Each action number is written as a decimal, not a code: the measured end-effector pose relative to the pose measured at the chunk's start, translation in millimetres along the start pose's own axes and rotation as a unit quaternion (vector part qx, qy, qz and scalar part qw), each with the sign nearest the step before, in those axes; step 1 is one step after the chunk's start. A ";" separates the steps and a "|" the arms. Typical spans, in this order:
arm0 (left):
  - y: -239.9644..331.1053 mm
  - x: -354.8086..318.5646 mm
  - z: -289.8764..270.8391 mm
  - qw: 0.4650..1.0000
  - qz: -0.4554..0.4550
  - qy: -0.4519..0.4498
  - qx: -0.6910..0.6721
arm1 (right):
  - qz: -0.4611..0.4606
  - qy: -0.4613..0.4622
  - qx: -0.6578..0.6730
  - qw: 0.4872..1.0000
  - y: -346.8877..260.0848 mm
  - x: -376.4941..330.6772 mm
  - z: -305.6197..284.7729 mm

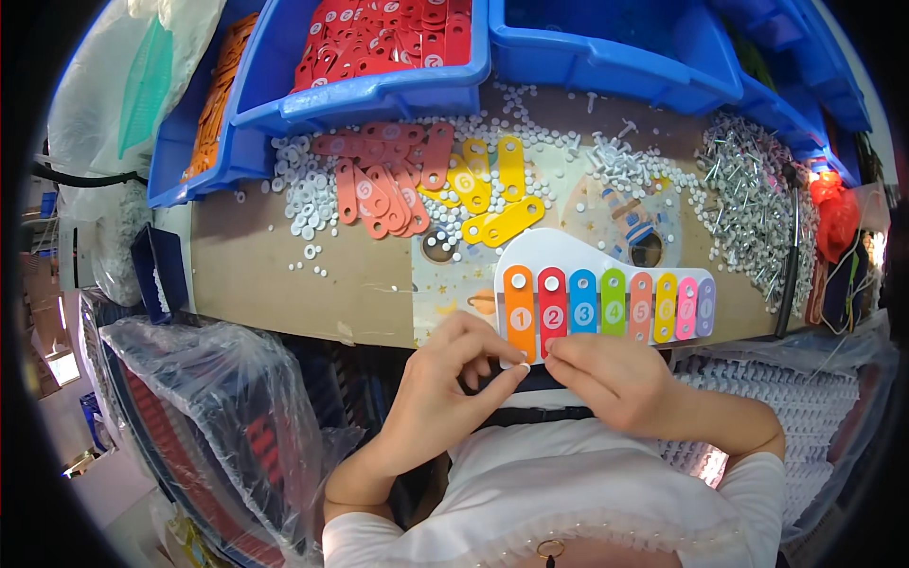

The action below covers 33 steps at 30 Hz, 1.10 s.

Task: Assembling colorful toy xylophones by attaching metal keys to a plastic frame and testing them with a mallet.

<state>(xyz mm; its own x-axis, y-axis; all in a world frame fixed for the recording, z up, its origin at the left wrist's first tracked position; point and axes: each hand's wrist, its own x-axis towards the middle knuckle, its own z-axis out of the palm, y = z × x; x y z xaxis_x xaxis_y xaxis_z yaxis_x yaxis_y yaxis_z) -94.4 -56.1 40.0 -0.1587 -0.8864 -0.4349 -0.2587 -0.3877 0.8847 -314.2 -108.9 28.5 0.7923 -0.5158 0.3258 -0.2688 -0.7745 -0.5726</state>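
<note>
A toy xylophone (559, 248) with a white base lies at the table's front edge, bearing several coloured bars. White caps sit on the upper ends of its orange bar (520, 305) and red bar (552, 312). At the orange bar's lower end, my left hand (453, 367) pinches a small white cap (512, 364) between thumb and index finger. My right hand (620, 379) is closed, its fingertips pressed together at the red bar's lower end; they hide whatever is in them. Beyond the xylophone lie loose yellow bars (512, 223) and salmon bars (383, 194).
Blue bins line the back; one bin (369, 106) holds red bars, another (180, 180) orange bars. White washers (308, 180) lie at left, white pegs (620, 163) at the back, and a heap of metal pins (757, 208) at right. A plastic-covered stack (227, 407) stands left of me.
</note>
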 end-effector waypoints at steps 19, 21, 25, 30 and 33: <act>47.4 73.8 -24.1 0.930 0.240 0.124 0.249 | 0.109 0.081 -0.149 0.979 72.7 40.3 -43.7; 57.4 121.0 -21.6 0.892 0.317 0.118 0.300 | 0.102 0.088 -0.191 0.972 104.9 47.8 -39.0; 40.4 186.8 -12.4 0.791 0.388 0.069 0.468 | 0.067 0.014 -0.284 0.956 122.4 54.2 -33.5; 46.9 179.9 -16.1 0.817 0.365 0.082 0.439 | 0.049 0.046 -0.237 0.969 122.1 44.8 -37.3; 75.3 138.6 -22.4 0.898 0.296 0.078 0.315 | 0.119 0.115 -0.105 0.981 98.1 32.8 -49.7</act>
<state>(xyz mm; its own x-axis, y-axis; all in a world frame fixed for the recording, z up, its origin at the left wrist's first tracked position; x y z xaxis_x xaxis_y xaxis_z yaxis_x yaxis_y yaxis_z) -114.5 -213.9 50.0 -0.3231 -0.9338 0.1535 -0.6692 0.3402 0.6606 -341.8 -220.0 20.4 0.5557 -0.7411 0.3769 -0.5565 -0.6683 -0.4937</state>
